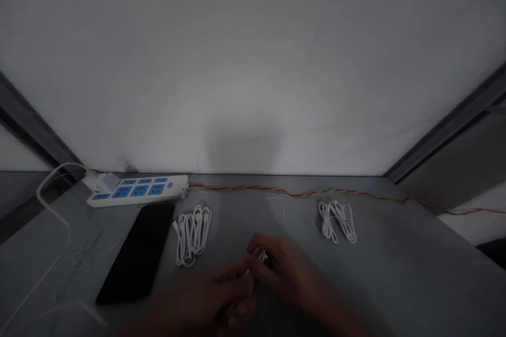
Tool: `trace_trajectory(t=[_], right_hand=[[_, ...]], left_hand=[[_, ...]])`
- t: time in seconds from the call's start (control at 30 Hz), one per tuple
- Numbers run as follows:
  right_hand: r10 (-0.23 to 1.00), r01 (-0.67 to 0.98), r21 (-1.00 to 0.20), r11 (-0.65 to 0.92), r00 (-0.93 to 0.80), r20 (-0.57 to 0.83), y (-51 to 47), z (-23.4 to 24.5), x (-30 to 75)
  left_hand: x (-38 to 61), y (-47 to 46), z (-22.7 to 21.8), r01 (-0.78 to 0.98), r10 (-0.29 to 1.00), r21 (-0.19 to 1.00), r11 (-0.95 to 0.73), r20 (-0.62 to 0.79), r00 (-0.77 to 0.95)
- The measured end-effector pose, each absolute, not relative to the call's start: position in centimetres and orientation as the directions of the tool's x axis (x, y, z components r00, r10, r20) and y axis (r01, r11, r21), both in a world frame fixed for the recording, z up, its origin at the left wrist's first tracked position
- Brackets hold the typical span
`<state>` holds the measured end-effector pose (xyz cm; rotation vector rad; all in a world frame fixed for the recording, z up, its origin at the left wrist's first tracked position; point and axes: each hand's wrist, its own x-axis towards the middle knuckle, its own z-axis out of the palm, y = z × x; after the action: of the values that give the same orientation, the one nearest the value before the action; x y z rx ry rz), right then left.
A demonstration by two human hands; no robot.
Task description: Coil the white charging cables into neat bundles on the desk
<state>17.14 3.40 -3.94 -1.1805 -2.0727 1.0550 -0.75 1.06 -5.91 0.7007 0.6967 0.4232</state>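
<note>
My two hands meet low in the middle of the grey table (395, 263). My right hand (282, 268) is curled around a small white cable (261, 257) whose loops show between its fingers. My left hand (221, 289) is blurred and closes in on the same cable from the left, fingers pinched toward it. A coiled white cable bundle (192, 234) lies just left of my hands. Another white cable bundle (337, 221) lies farther right.
A black phone (138, 253) lies face up at the left. Behind it sits a white power strip (138, 189) with blue sockets and a white plug with a cord. A twisted red and yellow wire (300, 193) runs along the back edge below a white wall.
</note>
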Motion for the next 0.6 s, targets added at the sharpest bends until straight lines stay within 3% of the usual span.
trace_trajectory(t=[0.07,0.13,0.23,0.37,0.47,0.6], right_hand=[[0.894,0.489,-0.810,0.323,-0.439,0.092,4.3,-4.2,17.8],[0.947,0.604,-0.739,0.297,-0.286,0.147,5.5,-4.6,18.6],[0.976,0.851,-0.500,0.162,-0.064,0.208,7.4,-5.4,20.2],[0.998,0.963,-0.271,0.002,0.014,0.055,8.7,-5.9,21.9],[0.999,0.964,-0.266,-0.012,0.002,-0.037,8.9,-5.9,22.4],[0.998,0.948,-0.317,0.033,-0.049,-0.044,8.8,-5.8,22.5]], left_hand=[[-0.8,1.4,-5.8,-0.150,0.583,0.679,0.719,-0.471,0.662],[-0.8,1.9,-5.8,-0.172,0.647,0.701,0.692,-0.496,0.579],[-0.9,2.5,-6.1,-0.191,0.747,0.764,0.616,-0.490,0.450],[-1.1,2.8,-6.3,-0.178,0.818,0.826,0.535,-0.454,0.354],[-1.2,2.7,-6.3,-0.143,0.848,0.855,0.498,-0.447,0.285],[-1.2,2.6,-6.0,-0.091,0.878,0.890,0.446,-0.416,0.237]])
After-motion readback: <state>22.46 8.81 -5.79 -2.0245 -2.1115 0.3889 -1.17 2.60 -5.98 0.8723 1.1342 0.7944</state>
